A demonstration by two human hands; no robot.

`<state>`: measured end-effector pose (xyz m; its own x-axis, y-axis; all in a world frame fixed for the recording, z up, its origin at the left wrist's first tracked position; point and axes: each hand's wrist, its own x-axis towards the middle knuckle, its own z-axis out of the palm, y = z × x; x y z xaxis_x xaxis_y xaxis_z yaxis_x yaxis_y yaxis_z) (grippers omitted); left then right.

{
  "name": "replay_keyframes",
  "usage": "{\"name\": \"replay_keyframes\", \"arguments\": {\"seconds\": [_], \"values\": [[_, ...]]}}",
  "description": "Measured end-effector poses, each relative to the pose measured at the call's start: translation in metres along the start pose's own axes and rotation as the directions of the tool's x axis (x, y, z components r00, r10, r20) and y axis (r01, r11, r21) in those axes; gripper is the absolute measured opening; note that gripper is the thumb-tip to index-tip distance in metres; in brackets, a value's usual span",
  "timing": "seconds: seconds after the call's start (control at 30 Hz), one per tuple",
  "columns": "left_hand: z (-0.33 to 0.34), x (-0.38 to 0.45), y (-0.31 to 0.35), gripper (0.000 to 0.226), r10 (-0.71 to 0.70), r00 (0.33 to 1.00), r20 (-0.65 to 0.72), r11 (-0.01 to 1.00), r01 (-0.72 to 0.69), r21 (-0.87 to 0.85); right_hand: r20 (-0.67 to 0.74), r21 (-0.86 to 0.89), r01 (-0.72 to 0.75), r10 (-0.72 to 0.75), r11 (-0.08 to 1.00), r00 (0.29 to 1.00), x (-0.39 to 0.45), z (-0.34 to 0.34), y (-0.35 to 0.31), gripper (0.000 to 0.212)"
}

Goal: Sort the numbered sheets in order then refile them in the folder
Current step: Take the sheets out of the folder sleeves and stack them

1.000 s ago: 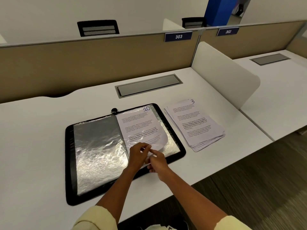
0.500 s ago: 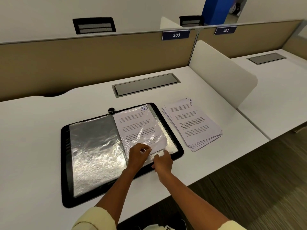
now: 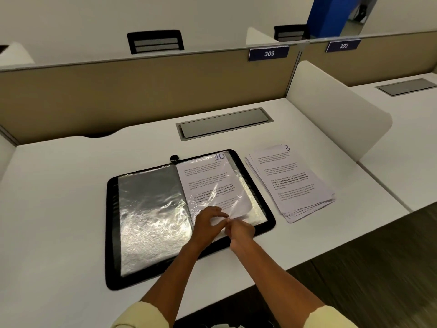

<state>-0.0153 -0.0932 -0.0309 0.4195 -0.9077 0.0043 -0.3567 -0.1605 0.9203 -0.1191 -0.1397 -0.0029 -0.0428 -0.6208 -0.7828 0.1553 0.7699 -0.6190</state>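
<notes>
Both hands at sheet 10 (image 3: 208,183) on open folder (image 3: 111,233): left hand (image 3: 207,224) and right hand (image 3: 241,230) apparently pinching its lifted near edge; stack (image 3: 290,183) beside

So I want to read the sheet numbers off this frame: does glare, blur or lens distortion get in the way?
Head view: bright glare on the crinkled clear plastic sleeves of the black open folder; the handwritten 10 on the white sheet and the 3 on the loose paper stack are readable, body text too small; the floor at lower right is motion-smeared; wide-angle lens bends the desk's straight edges.
</notes>
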Motion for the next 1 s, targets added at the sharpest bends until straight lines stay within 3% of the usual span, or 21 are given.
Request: {"name": "replay_keyframes", "arguments": {"seconds": [0.17,0.3,0.53,1.0], "values": [[-0.02,-0.015,-0.019,0.03,0.055,0.993,-0.102,0.988,-0.039,0.152,0.062,-0.038,0.071,-0.068,0.997,0.996,0.01,0.005,0.003,0.011],[-0.035,-0.032,-0.045,0.04,0.057,0.998,-0.031,0.966,-0.047,0.255,0.137,0.007,0.077,-0.077,0.997,0.988,0.011,0.001,0.009,0.005],[-0.038,-0.045,-0.062,0.069,0.062,0.997,0.052,0.906,-0.078,0.416,0.05,-0.008,0.164,-0.163,0.987,0.985,-0.001,-0.01,0.021,0.008],[-0.031,-0.045,-0.07,0.058,0.095,0.995,0.041,0.854,-0.103,0.511,-0.151,-0.171,0.23,-0.256,0.958,0.955,-0.022,-0.057,0.057,0.015]]}}
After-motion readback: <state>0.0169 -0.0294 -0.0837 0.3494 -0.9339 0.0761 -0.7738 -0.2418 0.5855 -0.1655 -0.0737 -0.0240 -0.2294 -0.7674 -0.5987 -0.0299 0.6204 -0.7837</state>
